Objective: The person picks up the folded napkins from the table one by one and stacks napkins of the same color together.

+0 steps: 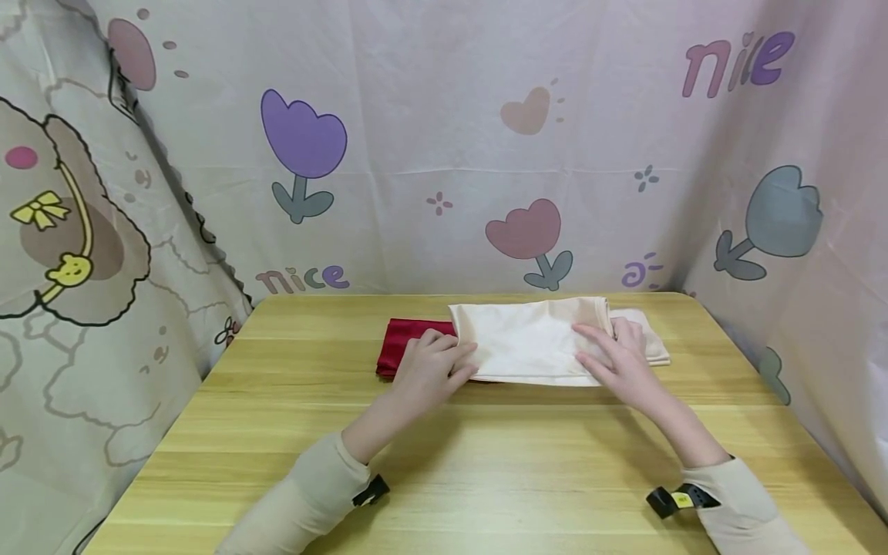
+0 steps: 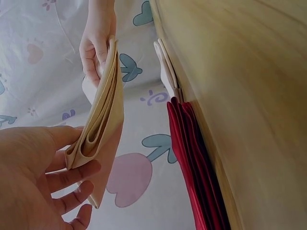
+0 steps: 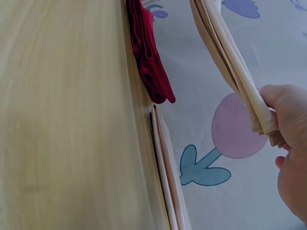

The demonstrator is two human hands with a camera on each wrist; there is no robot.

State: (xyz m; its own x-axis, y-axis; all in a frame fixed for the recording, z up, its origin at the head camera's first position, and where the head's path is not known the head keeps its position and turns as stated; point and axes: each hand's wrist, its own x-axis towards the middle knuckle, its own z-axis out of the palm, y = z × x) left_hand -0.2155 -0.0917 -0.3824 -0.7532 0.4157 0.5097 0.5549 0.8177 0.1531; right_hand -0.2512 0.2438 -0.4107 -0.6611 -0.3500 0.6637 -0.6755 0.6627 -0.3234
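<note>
A folded cream cloth [image 1: 527, 343], in several layers, is held up above the table between both hands. My left hand [image 1: 428, 368] pinches its left end, thumb on one side and fingers on the other in the left wrist view. At the opposite end my right hand [image 1: 624, 370] grips the layers between thumb and fingers. Below and behind the held cloth lies a folded red cloth [image 1: 409, 343], its right part hidden in the head view. Another folded pale cloth [image 1: 652, 343] rests to the right of the red one, partly covered by the right hand.
The wooden table [image 1: 499, 462] extends toward me in front of the cloths. A patterned curtain [image 1: 416, 139] with flowers and lettering hangs behind the table and along both sides. Each wrist carries a black strapped device [image 1: 371, 491].
</note>
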